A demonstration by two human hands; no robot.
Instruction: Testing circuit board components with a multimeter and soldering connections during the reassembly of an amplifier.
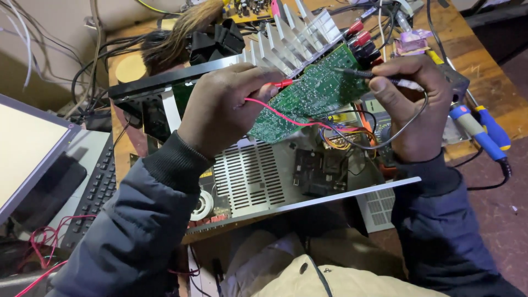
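there is a single view, from a camera worn on the person's head. it looks steeply down and slightly forward over the chest and both sleeves onto the wooden desk (467, 49). it sits close: the left hand (220, 110) and right hand (412, 104) fill the middle of the frame, with the green circuit board (313, 93) between them. a laptop (33, 148) is cut off at the left edge, and floor shows at the lower right.

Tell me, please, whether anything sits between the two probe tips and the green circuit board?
Nothing visible does. The left hand holds the red probe and the right hand the black probe, both tips right at the bare solder side of the circuit board. Only the red lead drapes lower across it.
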